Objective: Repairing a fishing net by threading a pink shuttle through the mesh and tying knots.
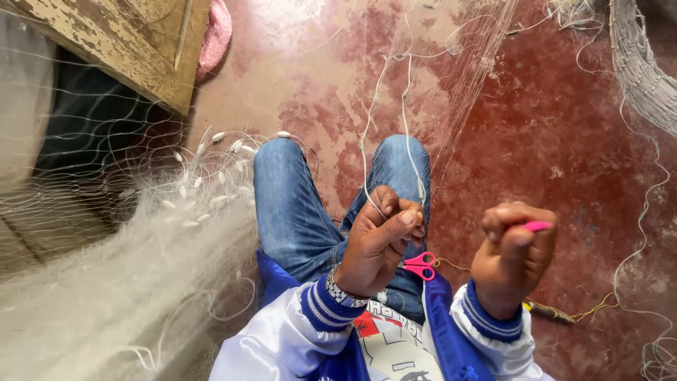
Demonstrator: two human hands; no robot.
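My left hand (379,240) pinches a thin white cord of the fishing net (407,106) between thumb and fingers, over my jeans-clad knees (293,204). My right hand (513,254) is closed around a small pink tool (537,226) whose tip sticks out past the thumb. Small pink-handled scissors (420,266) lie on my lap between the two hands. The cord runs up from my left hand across the floor into the fine net above.
A big heap of pale fine net with small white floats (204,183) lies at my left. A worn wooden board (120,42) stands at top left. More bundled net (642,63) hangs at top right. Yellow twine (592,310) lies on the red floor (564,155).
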